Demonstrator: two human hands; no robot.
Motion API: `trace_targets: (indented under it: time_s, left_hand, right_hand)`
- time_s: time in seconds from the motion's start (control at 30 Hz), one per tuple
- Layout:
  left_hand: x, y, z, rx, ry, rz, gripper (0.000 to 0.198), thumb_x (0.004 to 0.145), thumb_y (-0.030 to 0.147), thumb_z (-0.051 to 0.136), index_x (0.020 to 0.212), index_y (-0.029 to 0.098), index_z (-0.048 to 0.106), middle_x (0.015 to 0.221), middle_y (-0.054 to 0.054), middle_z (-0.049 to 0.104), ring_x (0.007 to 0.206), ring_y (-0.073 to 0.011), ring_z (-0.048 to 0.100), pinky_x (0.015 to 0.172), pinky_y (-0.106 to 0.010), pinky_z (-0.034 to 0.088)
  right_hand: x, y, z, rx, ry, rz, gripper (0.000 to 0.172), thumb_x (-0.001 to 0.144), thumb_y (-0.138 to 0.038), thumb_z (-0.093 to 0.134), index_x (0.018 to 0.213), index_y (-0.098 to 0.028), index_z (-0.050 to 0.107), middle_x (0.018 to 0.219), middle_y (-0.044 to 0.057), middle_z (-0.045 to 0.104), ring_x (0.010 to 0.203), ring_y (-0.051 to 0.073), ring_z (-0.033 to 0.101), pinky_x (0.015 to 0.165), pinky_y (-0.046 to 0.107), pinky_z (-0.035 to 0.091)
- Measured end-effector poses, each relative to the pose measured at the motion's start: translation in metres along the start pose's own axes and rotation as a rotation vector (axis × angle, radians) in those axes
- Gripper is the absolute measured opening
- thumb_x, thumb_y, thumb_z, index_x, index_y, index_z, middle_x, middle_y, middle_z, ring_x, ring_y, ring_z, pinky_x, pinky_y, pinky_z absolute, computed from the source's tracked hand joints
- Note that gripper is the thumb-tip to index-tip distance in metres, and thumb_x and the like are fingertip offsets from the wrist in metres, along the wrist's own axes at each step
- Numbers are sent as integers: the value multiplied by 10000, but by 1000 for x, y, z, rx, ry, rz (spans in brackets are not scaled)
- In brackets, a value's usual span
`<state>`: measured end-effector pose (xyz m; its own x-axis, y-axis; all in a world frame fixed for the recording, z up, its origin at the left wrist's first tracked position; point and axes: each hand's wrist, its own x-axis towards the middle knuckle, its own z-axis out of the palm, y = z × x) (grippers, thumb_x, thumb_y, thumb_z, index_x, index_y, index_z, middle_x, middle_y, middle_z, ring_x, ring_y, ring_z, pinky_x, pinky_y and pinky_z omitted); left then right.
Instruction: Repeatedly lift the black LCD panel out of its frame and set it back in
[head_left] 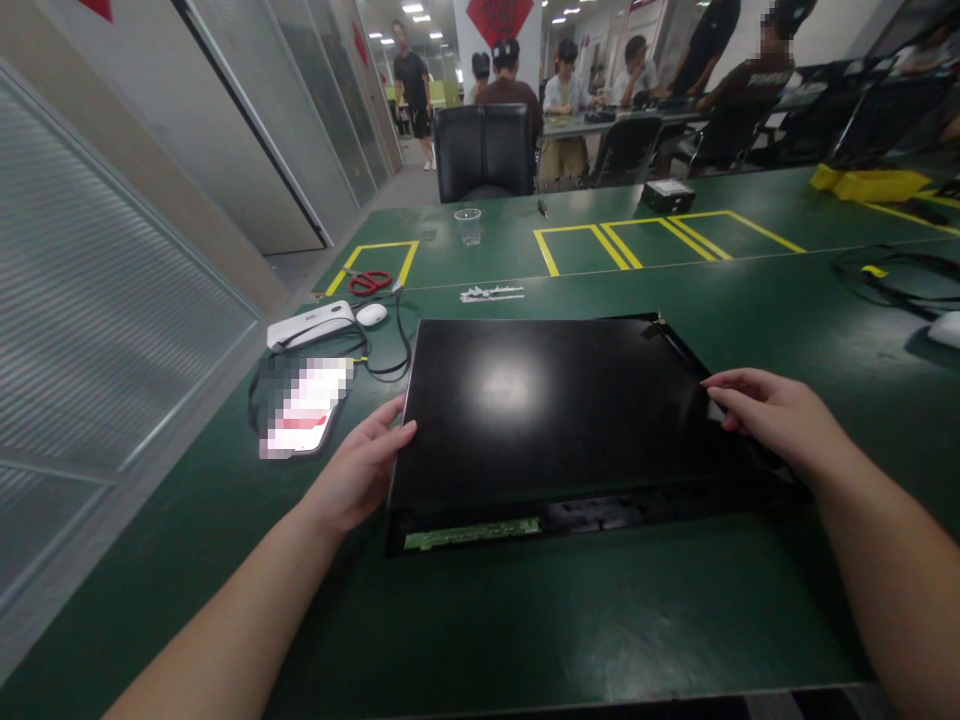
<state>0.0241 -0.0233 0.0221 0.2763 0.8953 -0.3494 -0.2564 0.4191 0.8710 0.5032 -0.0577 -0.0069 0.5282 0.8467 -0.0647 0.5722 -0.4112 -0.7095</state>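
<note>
A black flat screen panel [540, 420] lies in front of me on the green table, with a dark backing or frame showing along its right and near sides. A strip of green tape or film [472, 533] runs along the near left border. My left hand [367, 460] grips the panel's left edge, thumb on top and fingers at the side. At the right edge, my right hand [757, 405] has thumb and forefinger pinched together on the border. Its other fingers are curled and partly hidden. A small pale piece [660, 320] sits at the far right corner.
Left of the panel lie a phone [304, 410], a white power strip [311, 325], a white mouse [371, 315], cables and red scissors [370, 283]. Beyond are white scraps [491, 294], a plastic cup [469, 228] and a black box [667, 195]. Cables [900, 280] lie right. People sit behind.
</note>
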Motion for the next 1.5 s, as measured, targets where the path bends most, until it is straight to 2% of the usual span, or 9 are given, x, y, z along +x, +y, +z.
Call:
trace_targets:
  time_s: [0.43, 0.7, 0.93, 1.03, 1.13, 1.2, 1.33, 1.4, 1.5]
  left_hand:
    - [3, -4, -4, 44, -46, 2, 766, 757, 261, 927, 1459, 188, 630, 1221, -119, 821, 1081, -339, 800, 806, -351, 687]
    - [5, -6, -7, 72, -51, 16, 687, 755, 239, 936, 1389, 181, 679, 1140, -104, 842, 945, -302, 829, 795, -348, 689]
    - [4, -8, -10, 96, -5, 25, 1014, 721, 235, 964, 1593, 201, 449, 1021, -89, 854, 843, -281, 832, 719, -334, 680]
    - [3, -9, -8, 120, 18, 43, 1004, 718, 278, 972, 1578, 180, 463, 1020, -100, 852, 859, -294, 829, 736, -347, 678]
    - [2, -11, -6, 153, 33, 76, 945, 737, 339, 962, 1555, 181, 515, 1091, -121, 842, 969, -333, 818, 857, -420, 672]
    - [2, -11, -7, 203, 47, 135, 895, 755, 382, 946, 1539, 192, 559, 1240, -144, 806, 1152, -373, 765, 999, -481, 625]
    - [7, -12, -18, 513, 121, 327, 706, 786, 465, 896, 1417, 217, 698, 1614, -150, 560, 1520, -418, 468, 1245, -548, 400]
    - [10, -13, -24, 698, 173, 398, 656, 785, 497, 869, 1361, 212, 737, 1688, -151, 454, 1589, -414, 350, 1298, -553, 294]
    - [13, -16, -30, 869, 195, 401, 650, 798, 529, 812, 1353, 199, 737, 1701, -168, 412, 1607, -415, 307, 1313, -563, 235]
  right_hand:
    - [0, -1, -4, -168, 19, 14, 457, 696, -578, 646, 977, -245, 782, 565, 2, 630, 495, 206, 600, 572, 353, 423]
    - [-3, -3, -2, -160, 51, -8, 423, 694, -569, 627, 932, -251, 773, 563, -3, 634, 501, 212, 625, 596, 362, 446]
    - [-2, 0, -2, -194, 39, -1, 440, 720, -583, 611, 963, -252, 770, 541, 3, 631, 555, 238, 660, 625, 366, 449]
    - [2, 5, -3, -191, 31, -6, 500, 727, -633, 614, 1005, -248, 773, 523, 5, 628, 549, 246, 657, 628, 377, 451]
    - [4, 8, -3, -170, 7, 37, 546, 737, -653, 623, 1064, -242, 772, 538, 8, 632, 544, 235, 638, 597, 364, 434]
    - [4, 7, -4, -155, 5, 45, 529, 737, -627, 626, 1057, -234, 775, 533, 8, 625, 539, 230, 629, 572, 350, 420]
    - [3, 3, -4, -137, 18, 53, 501, 732, -602, 635, 1031, -225, 772, 511, 7, 609, 527, 232, 625, 551, 341, 420]
    - [2, 2, -5, -130, 20, 75, 493, 733, -599, 639, 1031, -228, 770, 513, 7, 608, 531, 229, 624, 546, 334, 416]
    - [2, 2, -5, -100, 35, 70, 483, 719, -593, 659, 1004, -222, 776, 499, 7, 599, 508, 219, 606, 532, 331, 410]
